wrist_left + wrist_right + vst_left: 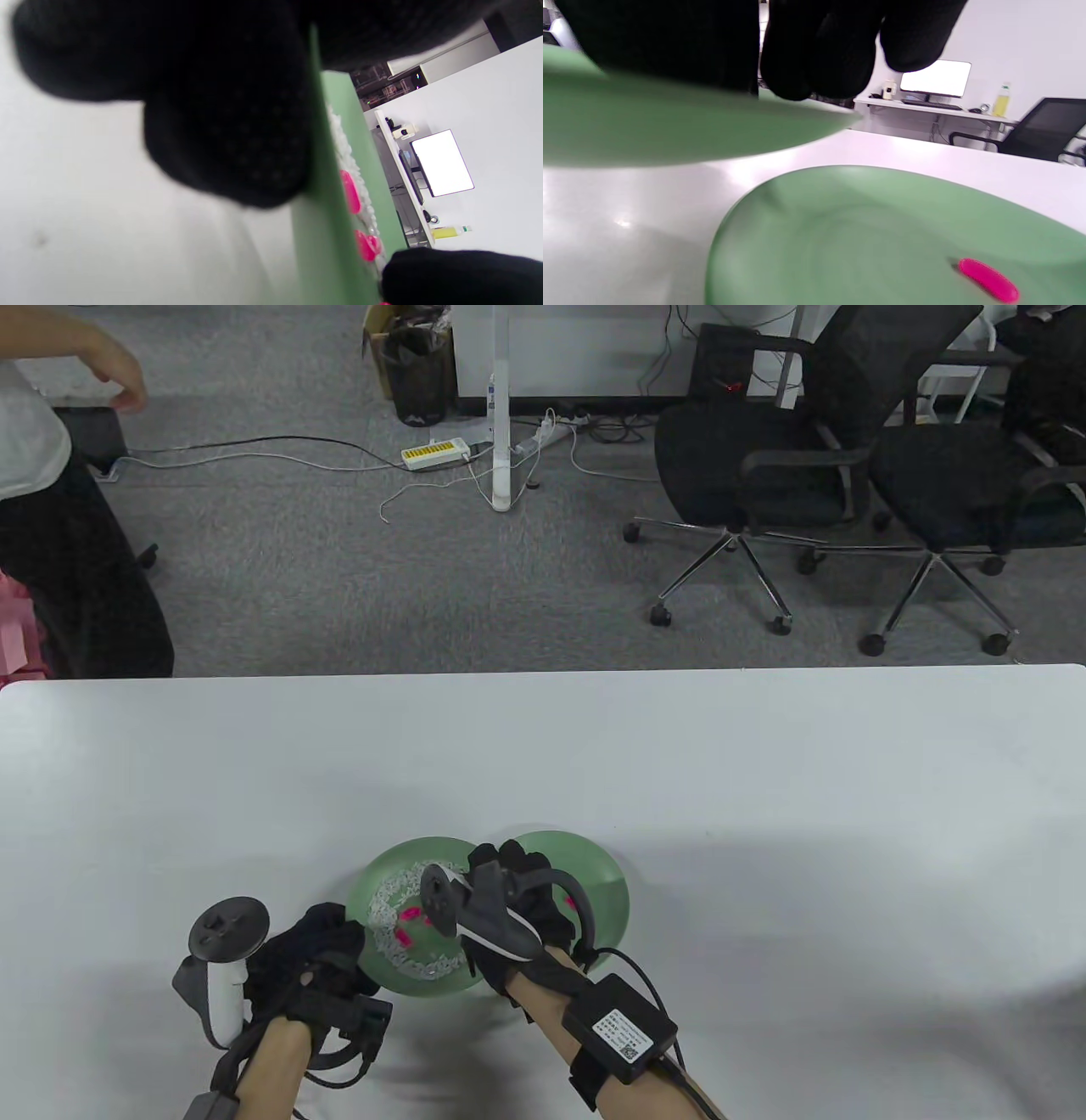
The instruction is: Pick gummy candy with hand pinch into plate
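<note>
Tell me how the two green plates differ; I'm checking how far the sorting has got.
The left plate holds white granules and several pink gummy candies; the right plate shows one pink candy on bare green. The left hand rests at the left plate's rim; the right hand hovers between both plates. Both are round and green.

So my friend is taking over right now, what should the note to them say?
Left hand: rests at the left plate's near edge, touching its rim; it holds no candy that can be seen.
Right hand: hovers between the two plates; whether it pinches a candy is hidden.
Left plate: white bits and several pink candies.
Right plate: one pink candy in it.
Done: at least one candy moved over.
Left: pinch the rest across, one by one.
</note>
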